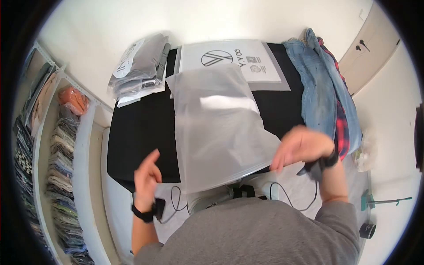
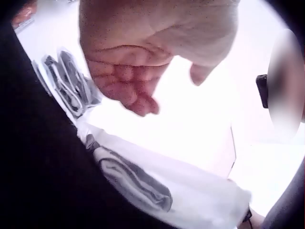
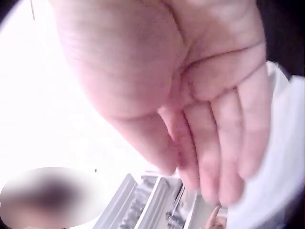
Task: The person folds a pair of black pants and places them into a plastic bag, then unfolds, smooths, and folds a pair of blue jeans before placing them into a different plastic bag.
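Note:
A frosted plastic bag (image 1: 216,137) lies on the black-covered table (image 1: 141,128), its near edge hanging past the table's front. Folded grey cloth (image 2: 136,181) shows inside the bag in the left wrist view. My left hand (image 1: 147,181) is raised to the left of the bag, apart from it, with nothing in the fingers. My right hand (image 1: 304,145) is at the bag's near right corner, where its fingertips overlap the edge in the head view. From the right wrist, the fingers (image 3: 228,138) look nearly straight and side by side, the palm bare.
Bagged grey garments (image 1: 143,62) are stacked at the back left. Flat printed bags (image 1: 265,53) lie at the back. Blue jeans (image 1: 324,88) and a red plaid garment (image 1: 341,128) drape over the right end. Shelves (image 1: 73,145) of packed clothes stand at left; a cable (image 1: 176,203) hangs below the table.

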The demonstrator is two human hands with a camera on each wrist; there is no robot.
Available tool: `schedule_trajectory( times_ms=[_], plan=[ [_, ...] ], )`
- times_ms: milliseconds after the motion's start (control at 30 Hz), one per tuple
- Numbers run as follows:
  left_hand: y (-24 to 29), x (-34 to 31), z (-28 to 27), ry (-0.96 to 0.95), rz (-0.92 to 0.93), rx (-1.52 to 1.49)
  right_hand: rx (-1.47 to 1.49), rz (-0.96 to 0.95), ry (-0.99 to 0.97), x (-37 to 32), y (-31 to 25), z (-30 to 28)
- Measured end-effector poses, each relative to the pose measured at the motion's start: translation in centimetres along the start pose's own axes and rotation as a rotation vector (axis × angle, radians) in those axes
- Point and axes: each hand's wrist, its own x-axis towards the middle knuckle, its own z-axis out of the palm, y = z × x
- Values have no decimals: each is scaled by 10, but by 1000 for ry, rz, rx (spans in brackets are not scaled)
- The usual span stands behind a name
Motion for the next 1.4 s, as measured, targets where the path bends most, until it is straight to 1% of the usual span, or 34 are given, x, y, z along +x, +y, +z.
schedule_trajectory(
  times_ms=[33, 100, 167, 233, 267, 333, 367, 433, 467, 500, 567, 600, 633, 667, 700, 733, 767, 800, 833, 867, 900, 933, 967, 1000, 1033, 1100, 1133, 1167, 1200, 1233, 1267, 1333, 1367, 1400],
  plan=[
    [7, 22, -5, 40, -115, 34, 127, 6, 197, -4, 15, -18],
    [3, 71, -10, 34, -321, 91, 247, 205, 751, 22, 41, -45],
    [-7, 114, -7, -36, -607, -13, 181, 487, 963, 54, 61, -59],
    [-19, 155, 0, -99, -796, -51, 391, 544, 721, 78, 78, -75],
    [-26, 171, 5, -111, -834, -37, 380, 528, 723, 88, 71, -74],
    [-25, 195, 18, -128, -920, 3, 325, 588, 771, 103, 64, -67],
    [-22, 202, 23, -130, -916, 6, 325, 583, 775, 104, 66, -69],
    [-19, 212, 35, -334, -837, 58, 95, 628, 694, 107, 80, -77],
    [-19, 212, 45, -316, -830, 72, 21, 629, 718, 108, 90, -81],
    [-36, 218, 48, -320, -827, 74, 22, 629, 723, 108, 94, -81],
    [-81, 233, 54, -351, -807, 287, -114, 593, 831, 107, 97, -75],
    [-29, 215, 64, -272, -774, 338, -112, 594, 833, 104, 100, -70],
    [-47, 212, 64, -277, -772, 340, -39, 408, 854, 100, 102, -64],
    [-76, 211, 63, -236, -557, 206, 33, 220, 870, 96, 104, -60],
    [-81, 210, 63, -195, -344, 69, 35, 221, 877, 94, 108, -56],
    [-86, 209, 63, -200, -343, 69, 0, 173, 936, 92, 111, -53],
    [-91, 210, 62, -200, -266, 10, -38, 124, 992, 90, 114, -52],
    [-88, 210, 62, -199, -188, -50, -40, 126, 995, 87, 114, -53],
    [-74, 207, 62, -202, -194, -54, -75, 178, 1053, 82, 113, -53],
    [-60, 201, 60, -150, -369, 13, -107, 238, 1108, 77, 114, -50],
    [-50, 194, 60, -101, -546, 85, -27, 440, 1132, 70, 99, -46],
    [-48, 190, 54, -149, -613, 55, 62, 453, 1099, 60, 102, -40],
    [-46, 178, 48, -155, -606, 148, 146, 463, 1067, 45, 106, -37],
    [-34, 164, 45, -215, -682, 183, 275, 430, 1012, 33, 103, -24],
    [-25, 149, 42, -276, -759, 220, 394, 425, 921, 25, 85, -7],
    [-17, 116, 44, -340, -772, 173, 455, 413, 979, 14, 103, 13],
    [-15, 104, 48, -323, -747, 106, 473, 431, 972, 14, 106, 19],
    [-12, 97, 52, -329, -769, 106, 380, 429, 1013, 14, 107, 24],
    [-10, 91, 56, -319, -703, 153, 284, 424, 1052, 15, 108, 29],
    [-9, 86, 58, -309, -632, 200, 295, 435, 1047, 16, 107, 33],
    [-14, 82, 58, -313, -642, 200, 279, 400, 1084, 19, 107, 35],
    [-24, 74, 56, -304, -507, 150, 261, 319, 1146, 20, 115, 37],
    [-27, 68, 52, -305, -515, 151, 266, 324, 1142, 17, 116, 40],
    [-23, 61, 47, -279, -566, 65, 270, 332, 1176, 14, 116, 41]
  ],
)
